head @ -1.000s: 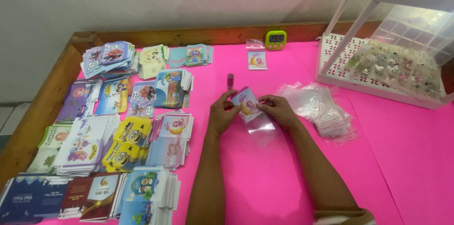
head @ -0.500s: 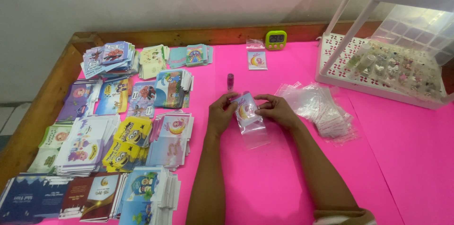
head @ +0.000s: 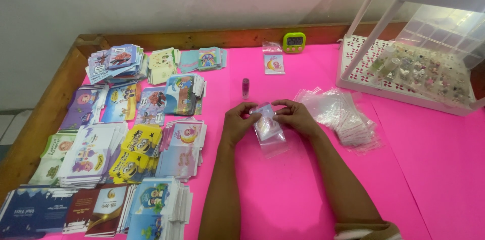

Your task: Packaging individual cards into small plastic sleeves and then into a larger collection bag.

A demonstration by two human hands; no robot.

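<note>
Both my hands meet over the middle of the pink table point(head: 429, 169). My left hand point(head: 238, 123) and my right hand point(head: 295, 117) pinch the top edge of a small clear plastic bag point(head: 269, 130) with a pale printed card inside it. The bag hangs down from my fingers toward the table. A small pink vial point(head: 245, 88) stands upright just beyond my left hand. A loose heap of clear plastic bags point(head: 343, 114) lies right of my right hand.
Several stacks of colourful printed cards point(head: 126, 139) cover the table's left half. One bagged card point(head: 274, 62) and a green digital timer point(head: 294, 42) sit at the far edge. A white plastic tray with small trinkets point(head: 414, 71) stands far right, under a clear lid.
The card was held bare between my fingers a second ago; now it sits inside the clear bag, and both hands have closed on the bag's top edge.
</note>
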